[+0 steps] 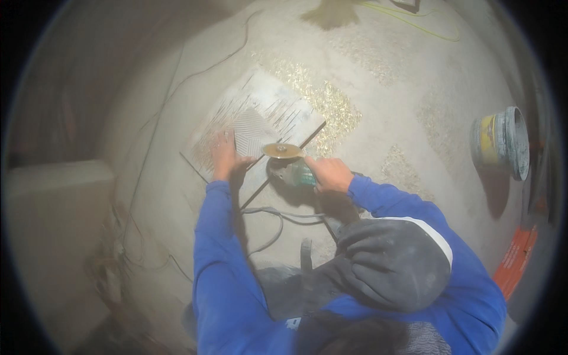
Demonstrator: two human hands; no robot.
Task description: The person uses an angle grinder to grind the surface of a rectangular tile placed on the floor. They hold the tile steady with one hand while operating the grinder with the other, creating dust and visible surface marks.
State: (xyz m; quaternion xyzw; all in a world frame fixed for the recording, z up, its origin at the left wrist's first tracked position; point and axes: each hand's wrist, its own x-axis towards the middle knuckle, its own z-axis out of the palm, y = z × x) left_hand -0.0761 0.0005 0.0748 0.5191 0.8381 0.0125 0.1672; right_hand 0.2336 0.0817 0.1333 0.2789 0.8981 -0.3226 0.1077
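My right hand (333, 174) is wrapped round an angle grinder (299, 173) with a green body. Its round gold-coloured disc (283, 150) faces up, beside the tile edge; whether it touches or spins I cannot tell. On the left, my left hand (225, 155) presses down on a small tile piece (253, 135) with a ridged back, its thumb stretched toward the disc. Beneath that piece lies a larger pale slab (296, 112) marked with dark streaks. A dark straight edge runs below the disc.
Grey cables (278, 214) loop beside the slab. Pale chips (340, 112) litter the floor. On the right stands a bucket (500, 144) with a yellow label, near an orange-red package (516, 260). Bristles (331, 15) show at the far edge, and a pale block (59, 183) at left.
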